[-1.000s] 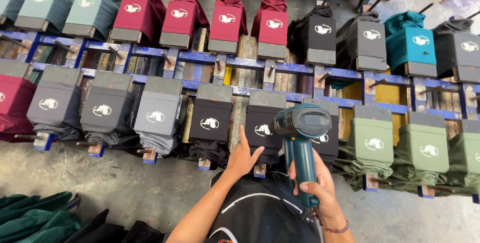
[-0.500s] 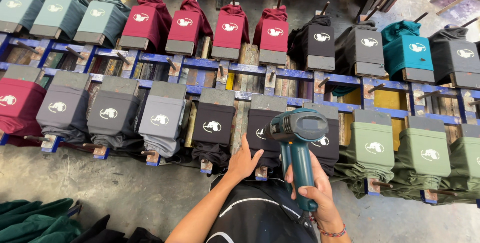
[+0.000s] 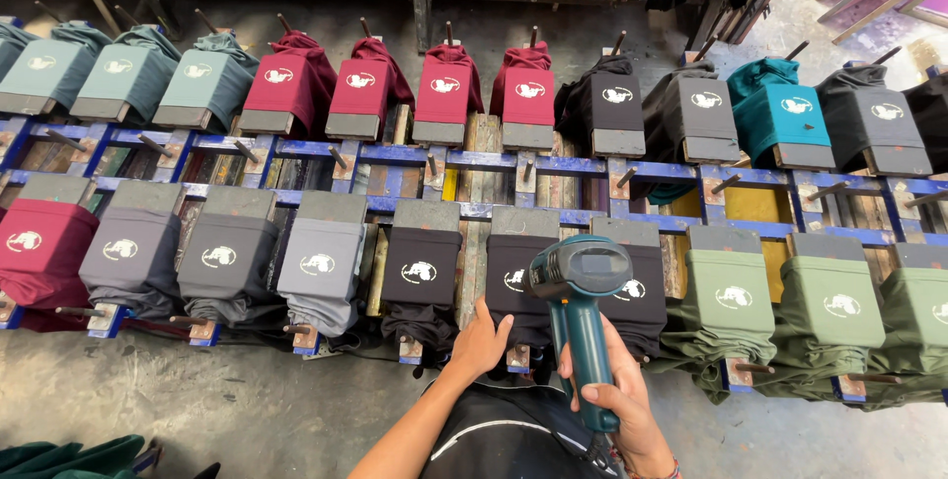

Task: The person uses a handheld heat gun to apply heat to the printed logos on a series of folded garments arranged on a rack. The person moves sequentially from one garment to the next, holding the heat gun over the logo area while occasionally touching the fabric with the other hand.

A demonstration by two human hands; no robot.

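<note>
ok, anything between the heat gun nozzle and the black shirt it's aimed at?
Nothing visible. The right hand holds the teal heat gun directly over the black shirt. The left hand rests at that shirt's lower edge, left of the gun, not under the nozzle.

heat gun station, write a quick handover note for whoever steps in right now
Right hand: grip shut on the teal heat gun, nozzle aimed down at the black shirt on its board in the near row.
Left hand: open, flat on that shirt's lower edge.
Two rows of shirts on boards sit on the blue frame; every one shows a white print.
Which prints are already dried, and which are left, cannot be told.
</note>
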